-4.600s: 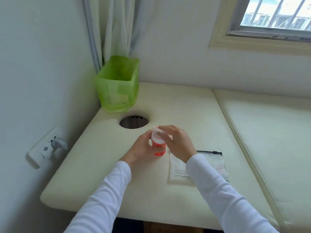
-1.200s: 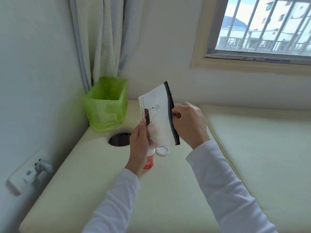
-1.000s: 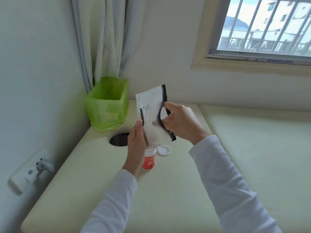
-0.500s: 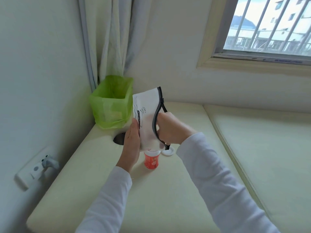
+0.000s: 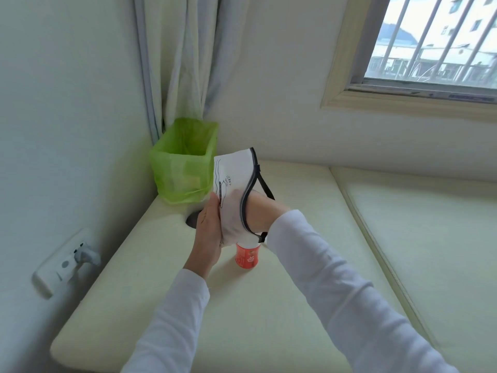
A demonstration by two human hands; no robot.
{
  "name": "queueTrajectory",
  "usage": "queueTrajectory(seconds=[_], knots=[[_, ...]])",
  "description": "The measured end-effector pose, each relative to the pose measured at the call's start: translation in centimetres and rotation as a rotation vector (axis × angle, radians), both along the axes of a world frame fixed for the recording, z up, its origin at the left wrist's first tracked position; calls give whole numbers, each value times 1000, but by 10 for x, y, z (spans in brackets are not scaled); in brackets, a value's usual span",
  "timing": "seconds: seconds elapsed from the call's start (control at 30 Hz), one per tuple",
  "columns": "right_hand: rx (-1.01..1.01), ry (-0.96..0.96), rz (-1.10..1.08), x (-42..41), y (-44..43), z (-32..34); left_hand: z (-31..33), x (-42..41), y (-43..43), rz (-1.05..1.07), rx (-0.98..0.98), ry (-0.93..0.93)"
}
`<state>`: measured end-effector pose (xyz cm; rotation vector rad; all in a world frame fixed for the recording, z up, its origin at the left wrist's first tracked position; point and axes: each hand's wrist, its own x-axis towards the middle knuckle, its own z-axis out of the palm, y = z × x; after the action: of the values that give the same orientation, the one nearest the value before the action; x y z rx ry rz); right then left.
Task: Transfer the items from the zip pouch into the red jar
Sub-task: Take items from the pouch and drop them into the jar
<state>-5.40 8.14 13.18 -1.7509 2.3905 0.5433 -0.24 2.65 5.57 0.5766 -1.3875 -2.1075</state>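
Observation:
The white zip pouch (image 5: 231, 173), with a black zipper edge and a line drawing, is held upright just above the small red jar (image 5: 247, 256), which stands without its lid on the cream cushion. My left hand (image 5: 208, 224) grips the pouch's lower left side. My right hand (image 5: 259, 211) is pushed in through the unzipped mouth, fingers hidden inside, so I cannot see what they hold. The pouch's lower corner covers the jar's rim. The jar's white lid is hidden behind my right wrist.
A green bin with a plastic liner (image 5: 183, 160) stands in the corner behind the pouch. A round hole (image 5: 193, 218) in the cushion (image 5: 255, 313) lies just left of my left hand. A wall socket (image 5: 67, 265) sits at the left. A second cushion (image 5: 430, 238) adjoins on the right.
The jar was opened and its lid set down, and the pouch was lifted and unzipped. In the last second my right hand has slid deeper into the pouch, which has lowered toward the jar.

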Motion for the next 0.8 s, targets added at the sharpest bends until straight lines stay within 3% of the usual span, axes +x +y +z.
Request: queueTrajectory(seconds=[0.03, 0.07, 0.2, 0.33, 0.4, 0.47, 0.6, 0.8], knots=[[70, -50, -118, 1, -1, -3, 0, 0, 0, 4, 1, 0], [83, 55, -130, -5, -2, -10, 0, 1, -1, 6, 2, 0], [85, 169, -19, -6, -8, -15, -1, 2, -3, 22, -13, -9], [-157, -143, -206, -1, -11, -14, 1, 1, -5, 68, 6, -19], [-473, -292, -303, 11, 1, -3, 1, 0, -6, 80, 2, -36], [-624, -297, -259, 12, 14, 1, -1, 0, -6, 87, 7, -57], [-690, -338, -308, 4, 25, 5, -7, 2, -10, 107, 47, -68], [-802, -658, -362, -2, 28, 5, -17, 3, -15, 101, 71, -58]])
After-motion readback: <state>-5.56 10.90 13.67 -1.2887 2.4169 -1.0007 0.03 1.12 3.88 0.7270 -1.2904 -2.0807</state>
